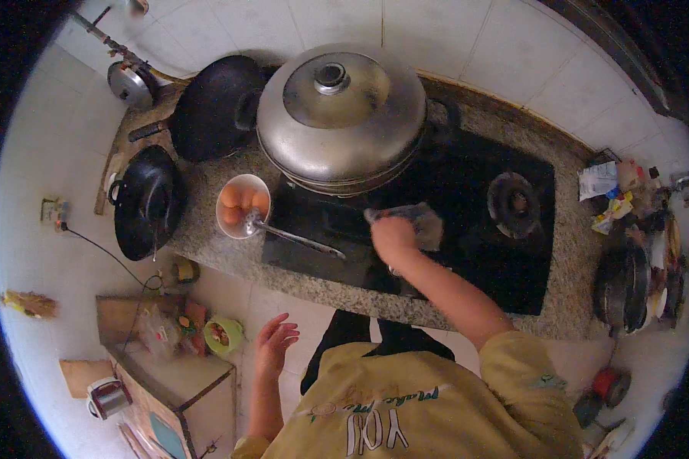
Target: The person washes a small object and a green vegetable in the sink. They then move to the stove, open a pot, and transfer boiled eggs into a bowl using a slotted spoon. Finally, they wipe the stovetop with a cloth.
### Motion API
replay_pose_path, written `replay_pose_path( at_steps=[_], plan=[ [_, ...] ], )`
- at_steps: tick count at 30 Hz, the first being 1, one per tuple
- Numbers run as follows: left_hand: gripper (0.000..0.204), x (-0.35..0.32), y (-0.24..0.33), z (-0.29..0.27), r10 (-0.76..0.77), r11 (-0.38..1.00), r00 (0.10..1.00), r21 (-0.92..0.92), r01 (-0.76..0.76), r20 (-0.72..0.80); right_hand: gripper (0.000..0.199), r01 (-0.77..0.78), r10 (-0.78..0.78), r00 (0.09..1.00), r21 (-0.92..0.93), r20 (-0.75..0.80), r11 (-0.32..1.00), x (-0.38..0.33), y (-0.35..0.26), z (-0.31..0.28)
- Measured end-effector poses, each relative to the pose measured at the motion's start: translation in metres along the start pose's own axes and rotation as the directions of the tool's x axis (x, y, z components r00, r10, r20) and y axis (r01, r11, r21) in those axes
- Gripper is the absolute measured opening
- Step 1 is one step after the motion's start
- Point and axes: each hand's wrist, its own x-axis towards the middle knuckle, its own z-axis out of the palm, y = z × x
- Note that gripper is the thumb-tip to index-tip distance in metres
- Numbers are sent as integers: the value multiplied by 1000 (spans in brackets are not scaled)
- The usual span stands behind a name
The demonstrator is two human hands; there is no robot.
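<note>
My right hand (pixel 394 237) presses a grey cloth (pixel 421 220) onto the black glass stove top (pixel 467 260), between the two burners. My left hand (pixel 274 343) hangs free below the counter edge, fingers spread, holding nothing. A large steel pot with a domed lid (pixel 341 115) sits on the left burner. To its left a white bowl of eggs (pixel 242 203) stands on the granite counter (pixel 207 245), with a metal spoon (pixel 291 236) resting in it, its handle lying over the stove edge.
Two black woks (pixel 147 200) (pixel 216 105) sit at the counter's left end. The right burner (pixel 514 203) is bare. Packets and a dark pan (pixel 624 287) crowd the right end. A low wooden table (pixel 172 375) with a green bowl (pixel 223 335) stands at lower left.
</note>
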Motion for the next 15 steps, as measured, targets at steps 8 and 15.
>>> replay_pose_path(
  at_steps=[8,15],
  plan=[
    [35,19,-6,9,-38,994,995,108,28,92,33,-21,-4,910,-55,-414,998,-17,-27,22],
    [31,30,2,22,-29,978,987,207,-4,157,29,-6,396,718,562,-573,827,-125,162,41]
  ],
)
